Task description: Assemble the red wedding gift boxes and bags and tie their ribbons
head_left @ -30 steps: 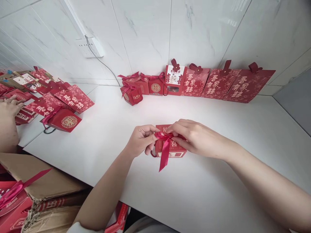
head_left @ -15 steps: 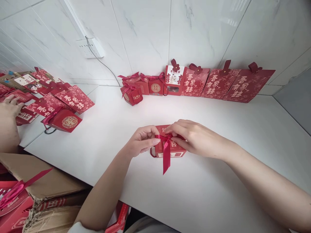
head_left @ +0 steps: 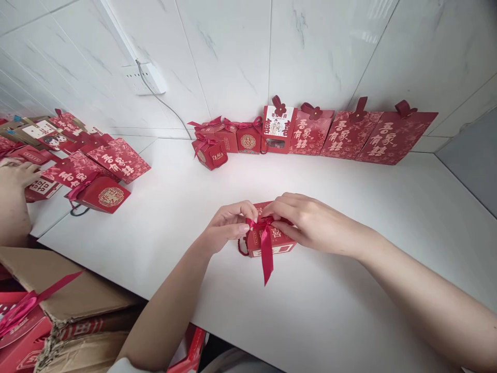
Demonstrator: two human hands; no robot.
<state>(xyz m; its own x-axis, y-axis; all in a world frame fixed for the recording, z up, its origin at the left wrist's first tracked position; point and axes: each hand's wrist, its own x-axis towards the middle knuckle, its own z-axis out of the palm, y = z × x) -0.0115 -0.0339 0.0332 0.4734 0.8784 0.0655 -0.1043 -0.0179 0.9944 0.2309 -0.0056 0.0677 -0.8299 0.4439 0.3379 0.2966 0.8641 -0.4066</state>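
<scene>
Red ribbon (head_left: 265, 224) on the double-happiness gift box (head_left: 252, 242) looks half-tied — left hand (head_left: 229, 228) pinching it at nine o'clock, right hand (head_left: 310, 223) pinching at three, tail (head_left: 266, 259) loose toward six.

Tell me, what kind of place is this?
Probably a workroom, perhaps for gift packing: a left hand and right hand hold a ribbon on a red box, a row of red boxes and bags stands along a tiled wall, and an open cardboard carton holds red packages.

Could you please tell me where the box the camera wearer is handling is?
In the head view, the red box sits on the white table, slightly right of centre, with left hand and right hand at its ribbon.
</scene>
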